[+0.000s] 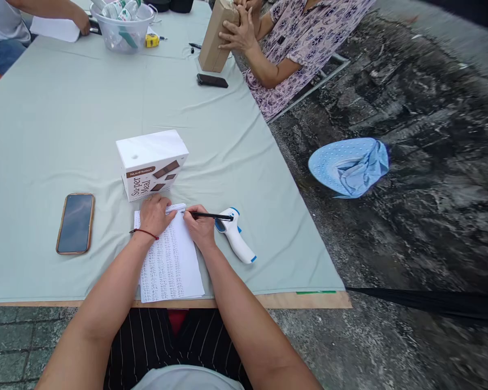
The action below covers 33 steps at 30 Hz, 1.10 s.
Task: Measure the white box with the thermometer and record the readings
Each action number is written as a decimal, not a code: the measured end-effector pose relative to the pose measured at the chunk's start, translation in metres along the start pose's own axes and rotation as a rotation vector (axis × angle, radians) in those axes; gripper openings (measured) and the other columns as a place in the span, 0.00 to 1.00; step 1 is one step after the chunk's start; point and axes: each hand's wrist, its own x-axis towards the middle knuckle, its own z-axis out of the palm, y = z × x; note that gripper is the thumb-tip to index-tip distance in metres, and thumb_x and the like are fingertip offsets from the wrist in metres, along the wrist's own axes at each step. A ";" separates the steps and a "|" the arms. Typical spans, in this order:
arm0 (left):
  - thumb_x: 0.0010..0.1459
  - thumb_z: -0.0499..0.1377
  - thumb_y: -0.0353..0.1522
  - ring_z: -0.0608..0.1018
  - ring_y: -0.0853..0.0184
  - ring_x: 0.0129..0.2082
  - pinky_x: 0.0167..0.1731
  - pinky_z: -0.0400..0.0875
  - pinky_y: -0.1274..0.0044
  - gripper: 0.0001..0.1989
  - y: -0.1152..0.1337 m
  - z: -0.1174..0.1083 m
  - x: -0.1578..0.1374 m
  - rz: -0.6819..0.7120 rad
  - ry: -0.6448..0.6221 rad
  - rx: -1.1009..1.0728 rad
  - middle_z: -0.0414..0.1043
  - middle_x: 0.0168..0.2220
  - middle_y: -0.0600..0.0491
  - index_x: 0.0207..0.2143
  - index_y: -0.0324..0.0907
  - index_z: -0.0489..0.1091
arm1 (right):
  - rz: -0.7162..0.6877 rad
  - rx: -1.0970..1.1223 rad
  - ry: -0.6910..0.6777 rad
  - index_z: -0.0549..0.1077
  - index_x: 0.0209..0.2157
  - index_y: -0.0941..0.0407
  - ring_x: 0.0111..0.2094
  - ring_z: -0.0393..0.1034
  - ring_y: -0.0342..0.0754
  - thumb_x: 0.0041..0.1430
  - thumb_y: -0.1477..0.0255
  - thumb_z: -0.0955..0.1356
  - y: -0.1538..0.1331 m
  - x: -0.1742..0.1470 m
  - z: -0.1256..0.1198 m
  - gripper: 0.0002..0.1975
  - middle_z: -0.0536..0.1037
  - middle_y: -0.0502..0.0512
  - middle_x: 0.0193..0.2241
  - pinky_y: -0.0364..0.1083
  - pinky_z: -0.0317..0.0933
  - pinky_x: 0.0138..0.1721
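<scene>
My right hand point(200, 228) is closed around a black pen point(211, 215), its tip end at the top of a stack of paper sheets point(171, 265) covered in rows of small print. Across the upper left of the sheets lies my left hand point(154, 215), fingers bent and thumb pressing at the curled-over top edge of the paper. Just beyond it stands a white "Super Meal" box point(152, 162). A white and blue infrared thermometer point(238, 238) lies right of my right hand. On the left a smartphone point(75, 223) rests face up.
A pale cloth covers the table point(65, 119). Toward the far end are a plastic basket point(124, 30) of bottles, a yellow tape measure point(152, 40) and a black phone point(212, 81). One person handles a cardboard box point(218, 40); another sits far left. A blue hat point(350, 167) lies off the table.
</scene>
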 end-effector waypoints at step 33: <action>0.56 0.64 0.35 0.76 0.58 0.42 0.44 0.69 0.67 0.06 0.002 -0.001 -0.001 -0.014 -0.003 -0.036 0.75 0.40 0.47 0.34 0.42 0.74 | -0.027 0.004 0.034 0.68 0.23 0.53 0.24 0.62 0.44 0.46 0.65 0.65 0.001 0.000 0.001 0.06 0.69 0.46 0.19 0.45 0.59 0.29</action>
